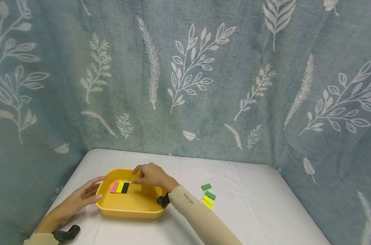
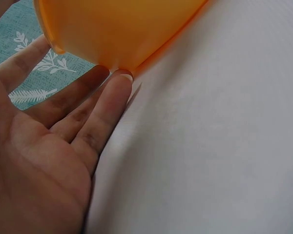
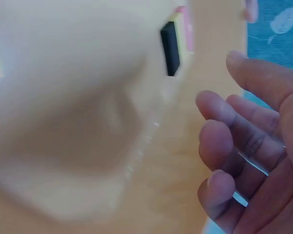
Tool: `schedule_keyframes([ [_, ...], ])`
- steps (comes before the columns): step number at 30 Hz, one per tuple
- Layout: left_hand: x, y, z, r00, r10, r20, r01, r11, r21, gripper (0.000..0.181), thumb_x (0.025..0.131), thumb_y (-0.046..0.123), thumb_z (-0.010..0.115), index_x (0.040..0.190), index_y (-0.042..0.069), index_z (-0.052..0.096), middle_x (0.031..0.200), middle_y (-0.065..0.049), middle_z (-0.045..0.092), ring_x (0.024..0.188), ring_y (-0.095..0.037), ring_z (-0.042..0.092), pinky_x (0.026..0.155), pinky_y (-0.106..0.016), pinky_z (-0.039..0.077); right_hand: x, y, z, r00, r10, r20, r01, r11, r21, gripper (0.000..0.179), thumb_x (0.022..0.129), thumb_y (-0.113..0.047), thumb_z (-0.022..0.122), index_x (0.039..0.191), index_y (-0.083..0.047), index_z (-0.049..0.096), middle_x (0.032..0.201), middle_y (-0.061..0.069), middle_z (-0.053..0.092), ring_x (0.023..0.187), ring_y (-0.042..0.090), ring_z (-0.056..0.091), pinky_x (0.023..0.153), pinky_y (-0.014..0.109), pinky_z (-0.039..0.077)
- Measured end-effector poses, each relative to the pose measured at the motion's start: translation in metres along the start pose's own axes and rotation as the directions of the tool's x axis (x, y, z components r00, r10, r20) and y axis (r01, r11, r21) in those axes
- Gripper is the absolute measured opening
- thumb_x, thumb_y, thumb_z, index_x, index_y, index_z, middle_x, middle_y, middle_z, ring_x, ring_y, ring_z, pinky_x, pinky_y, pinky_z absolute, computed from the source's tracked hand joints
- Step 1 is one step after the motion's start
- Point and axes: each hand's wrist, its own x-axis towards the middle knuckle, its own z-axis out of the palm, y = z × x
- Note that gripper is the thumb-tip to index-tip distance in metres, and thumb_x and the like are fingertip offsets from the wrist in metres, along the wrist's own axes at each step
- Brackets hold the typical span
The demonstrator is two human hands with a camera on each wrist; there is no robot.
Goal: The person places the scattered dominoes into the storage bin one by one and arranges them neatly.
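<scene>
A yellow tray (image 1: 128,214) stands on the white table. Inside, against its far left part, a pink block (image 1: 114,187), a yellow block (image 1: 119,187) and a black block (image 1: 125,188) lie side by side. My left hand (image 1: 81,198) is at the tray's left end, its spread fingers (image 2: 112,100) touching the outer wall. Over the tray, just right of the black block, hovers my right hand (image 1: 151,175). Its fingers (image 3: 217,139) are loosely bent, with thumb and fingertips apart and nothing between them.
Right of the tray, two green blocks (image 1: 206,186) and some yellow blocks (image 1: 208,201) lie on the white tablecloth (image 1: 249,204). A blue-green leaf-patterned curtain (image 1: 161,136) hangs behind the table and at both sides.
</scene>
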Motion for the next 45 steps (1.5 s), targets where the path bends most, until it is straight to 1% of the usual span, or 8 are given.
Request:
schedule_keyframes([
  [4, 0.001, 0.0, 0.0, 1.0, -0.001, -0.001, 0.001, 1.0, 0.002, 0.077, 0.102, 0.032, 0.066, 0.164, 0.02, 0.023, 0.161, -0.03, 0.028, 0.146, -0.052, 0.03, 0.113, -0.066, 0.034, -0.013, 0.001, -0.014, 1.0, -0.003, -0.014, 0.003, 1.0, 0.008, 0.042, 0.096, -0.043, 0.072, 0.128, -0.017, 0.071, 0.077, -0.014, 0.067, 0.065, 0.001, 0.059, 0.06, 0.016, 0.049],
  [10, 0.0, -0.001, 0.001, 0.999, -0.04, -0.008, 0.04, 0.999, -0.001, 0.082, 0.1, 0.033, 0.069, 0.164, 0.018, 0.021, 0.162, -0.031, 0.025, 0.147, -0.053, 0.028, 0.112, -0.07, 0.031, -0.043, 0.009, -0.027, 0.999, -0.018, -0.046, 0.018, 1.0, -0.003, 0.042, 0.096, -0.043, 0.072, 0.128, -0.016, 0.071, 0.079, -0.013, 0.066, 0.064, 0.001, 0.058, 0.058, 0.017, 0.048],
  [19, -0.001, -0.002, 0.002, 1.0, -0.025, -0.004, 0.025, 1.0, -0.015, 0.082, 0.1, 0.031, 0.069, 0.165, 0.018, 0.02, 0.163, -0.031, 0.024, 0.148, -0.052, 0.025, 0.114, -0.069, 0.03, -0.096, 0.042, -0.055, 0.977, -0.035, -0.21, 0.041, 0.999, 0.024, 0.033, 0.097, -0.037, 0.073, 0.123, -0.017, 0.071, 0.076, -0.014, 0.064, 0.056, 0.004, 0.055, 0.052, 0.02, 0.047],
  [24, -0.002, -0.001, 0.004, 1.0, -0.022, -0.011, 0.022, 1.0, -0.01, 0.082, 0.1, 0.031, 0.069, 0.165, 0.017, 0.02, 0.162, -0.031, 0.025, 0.148, -0.052, 0.026, 0.114, -0.068, 0.031, -0.128, 0.063, -0.067, 0.967, 0.018, -0.255, -0.004, 0.998, 0.055, 0.03, 0.097, -0.036, 0.074, 0.122, -0.02, 0.071, 0.073, -0.015, 0.064, 0.053, 0.007, 0.054, 0.05, 0.023, 0.05],
  [29, -0.004, -0.001, 0.006, 1.0, -0.018, -0.017, 0.018, 1.0, 0.005, 0.082, 0.1, 0.032, 0.069, 0.164, 0.016, 0.021, 0.161, -0.031, 0.026, 0.147, -0.052, 0.028, 0.114, -0.066, 0.032, -0.161, 0.082, -0.068, 0.96, 0.086, -0.266, -0.054, 0.99, 0.128, 0.031, 0.096, -0.035, 0.075, 0.123, -0.021, 0.07, 0.072, -0.014, 0.065, 0.049, 0.01, 0.055, 0.048, 0.027, 0.052],
  [34, -0.004, -0.001, 0.006, 0.999, -0.035, -0.021, 0.035, 0.999, 0.006, 0.083, 0.1, 0.032, 0.069, 0.164, 0.017, 0.02, 0.161, -0.032, 0.025, 0.147, -0.053, 0.027, 0.113, -0.069, 0.031, -0.187, 0.101, -0.063, 0.954, 0.13, -0.271, -0.09, 0.984, 0.156, 0.031, 0.096, -0.037, 0.074, 0.124, -0.023, 0.069, 0.071, -0.015, 0.065, 0.051, 0.008, 0.055, 0.05, 0.026, 0.049],
  [39, -0.003, -0.004, 0.006, 0.998, -0.055, -0.018, 0.055, 0.998, 0.013, 0.085, 0.1, 0.034, 0.069, 0.165, 0.016, 0.019, 0.161, -0.033, 0.024, 0.146, -0.054, 0.027, 0.111, -0.07, 0.033, -0.209, 0.116, -0.057, 0.944, 0.18, -0.278, -0.133, 0.975, 0.18, 0.031, 0.095, -0.038, 0.075, 0.122, -0.024, 0.07, 0.073, -0.01, 0.067, 0.053, 0.007, 0.05, 0.05, 0.024, 0.045],
  [45, -0.002, -0.003, 0.006, 0.999, -0.044, -0.007, 0.044, 0.999, 0.01, 0.083, 0.1, 0.033, 0.068, 0.165, 0.018, 0.018, 0.162, -0.032, 0.024, 0.147, -0.053, 0.027, 0.112, -0.07, 0.032, -0.23, 0.129, -0.05, 0.93, 0.231, -0.285, -0.166, 0.958, 0.233, 0.031, 0.095, -0.035, 0.076, 0.122, -0.023, 0.069, 0.075, -0.007, 0.065, 0.049, 0.009, 0.052, 0.048, 0.027, 0.05],
])
